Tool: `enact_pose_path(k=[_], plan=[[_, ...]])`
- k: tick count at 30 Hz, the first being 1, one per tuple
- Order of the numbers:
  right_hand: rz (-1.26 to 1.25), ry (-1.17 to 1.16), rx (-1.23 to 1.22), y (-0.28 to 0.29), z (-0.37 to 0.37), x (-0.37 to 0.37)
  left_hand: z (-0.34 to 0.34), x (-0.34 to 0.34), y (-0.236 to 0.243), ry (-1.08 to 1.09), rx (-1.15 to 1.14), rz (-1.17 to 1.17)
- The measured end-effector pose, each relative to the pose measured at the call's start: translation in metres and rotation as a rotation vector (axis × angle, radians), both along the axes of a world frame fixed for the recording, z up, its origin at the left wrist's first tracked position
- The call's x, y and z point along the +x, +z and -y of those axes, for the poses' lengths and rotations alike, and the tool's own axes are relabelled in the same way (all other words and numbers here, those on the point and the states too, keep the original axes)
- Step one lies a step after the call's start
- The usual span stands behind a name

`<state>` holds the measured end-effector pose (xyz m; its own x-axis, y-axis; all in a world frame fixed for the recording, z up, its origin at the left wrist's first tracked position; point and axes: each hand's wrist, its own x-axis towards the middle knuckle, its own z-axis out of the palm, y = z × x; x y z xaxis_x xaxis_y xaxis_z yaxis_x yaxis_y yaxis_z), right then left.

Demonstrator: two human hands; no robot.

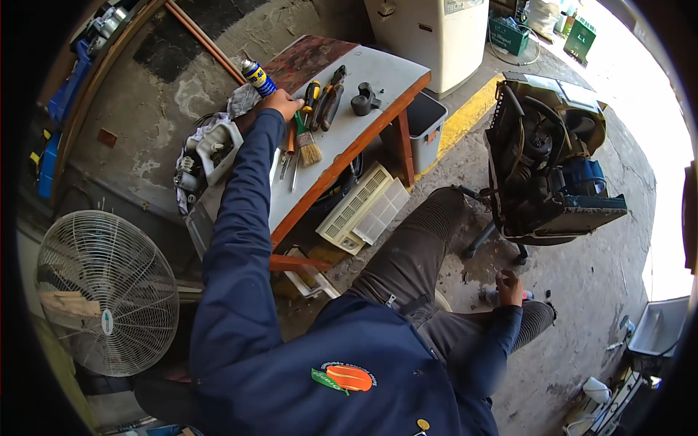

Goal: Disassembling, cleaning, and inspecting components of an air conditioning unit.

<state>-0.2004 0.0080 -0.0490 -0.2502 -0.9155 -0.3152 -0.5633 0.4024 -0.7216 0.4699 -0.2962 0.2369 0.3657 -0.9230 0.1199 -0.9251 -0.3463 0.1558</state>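
Blue spray can (259, 77) at eleven o'clock: my left hand (280, 102) reaches beside it, fingers curled, holding nothing yet; next, a firm wrap. Right hand (507, 288) rests on my knee, grip unclear.

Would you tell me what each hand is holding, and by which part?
The left hand reaches the base of the spray can; a closed grip cannot be confirmed. The right hand holds nothing and rests on the knee.

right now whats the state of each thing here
left hand: reaching onto the bench, by the spray can
spray can: tilted, cap end up
paintbrush: lying flat on bench
right hand: resting on knee, empty
air conditioner unit: cover off, insides exposed
fan: blades not blurred
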Motion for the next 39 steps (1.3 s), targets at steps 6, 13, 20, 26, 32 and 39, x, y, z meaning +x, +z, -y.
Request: enact_pose_path(k=[6, 13, 20, 26, 32, 39], plan=[[-0.017, -0.010, -0.017, 0.002, 0.002, 0.008, 0.045, 0.104, -0.035, 0.022, -0.150, -0.440], [-0.041, 0.033, -0.026, 0.002, 0.005, 0.004, 0.035, 0.062, 0.010, 0.013, -0.335, -0.478], [-0.030, 0.041, -0.051, 0.004, 0.009, 0.011, 0.072, 0.121, -0.037, -0.202, -0.486, 0.206], [-0.077, 0.025, -0.040, -0.003, -0.003, 0.002, 0.059, 0.006, 0.001, -0.156, -0.043, -0.042], [-0.030, -0.007, -0.022, -0.002, 0.004, 0.008, 0.078, -0.007, -0.019, -0.028, -0.003, 0.086], [0.012, 0.017, 0.001, 0.000, 0.000, 0.004, -0.003, -0.035, 0.121, -0.300, -0.241, -0.501]])
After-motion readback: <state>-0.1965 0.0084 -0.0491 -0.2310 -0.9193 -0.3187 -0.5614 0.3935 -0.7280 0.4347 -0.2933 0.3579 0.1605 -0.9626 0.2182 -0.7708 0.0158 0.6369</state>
